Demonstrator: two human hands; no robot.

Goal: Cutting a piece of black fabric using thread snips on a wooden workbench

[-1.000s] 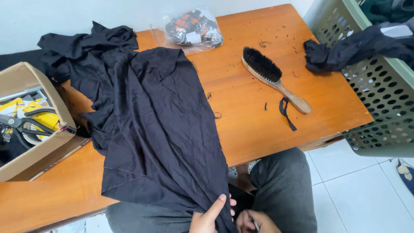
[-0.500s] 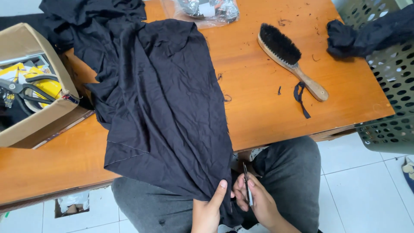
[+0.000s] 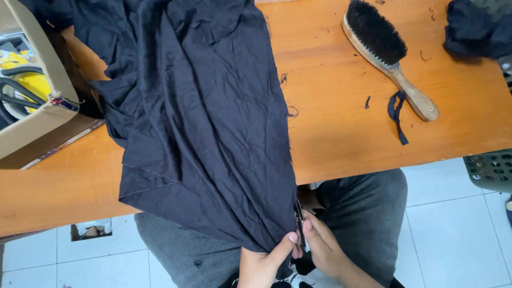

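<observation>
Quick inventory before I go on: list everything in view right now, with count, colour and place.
black garment: one, black, spread over the table's left half, its lower corner hanging off the near edge to the hands
wooden table: one, orange-brown, across the upper frame
brush: one, black bristles, pale wooden handle, on the table at upper right
dark strip: one, dark scrap beside the brush handle
cardboard box: one, tan, at left edge, yellow and black items inside
dark cloth: one bundle, top right corner
plastic basket: one, grey-green, right edge
floor tiles: white, below the table
grey trousers: the person's lap
left hand: pinching the garment corner
right hand: at the same corner, a thin dark tool there, unclear
</observation>
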